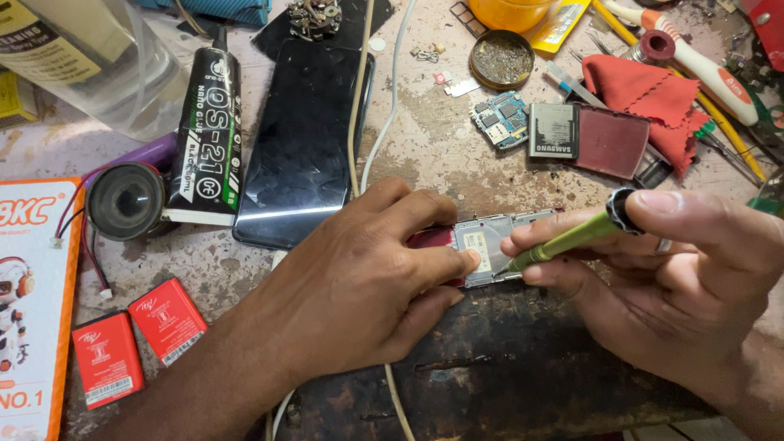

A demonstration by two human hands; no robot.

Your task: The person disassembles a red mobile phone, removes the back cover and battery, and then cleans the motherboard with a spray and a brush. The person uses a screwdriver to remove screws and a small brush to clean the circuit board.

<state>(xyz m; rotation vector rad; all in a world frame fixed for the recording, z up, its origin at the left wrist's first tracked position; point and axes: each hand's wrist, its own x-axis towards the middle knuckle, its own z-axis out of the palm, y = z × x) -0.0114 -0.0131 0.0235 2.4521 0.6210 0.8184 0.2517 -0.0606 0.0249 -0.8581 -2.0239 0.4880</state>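
— So, what am I seeing on my feed: why is the left hand (367, 278) spread flat like that?

— As I read it, it pins the small opened phone body with the red casing and grey metal plate (483, 245) against the dark worn pad on the bench (490, 384), so it stays put under the tool. Fingers are curled loosely over the red end, thumb tip pressed on the plate's edge.

— And the right hand (686, 278)?

— Closed narrow around a slim green-handled screwdriver (572, 238), pinched between thumb and fingers, a fingertip capping its black ribbed end, I judge for downward pressure. The tip meets the plate's lower right corner.

— Anything close by?

— A black smartphone (306, 139) lies face-up just behind the left hand, a white cable (359, 122) running past it; two red flat batteries (135, 339) sit well to the left.
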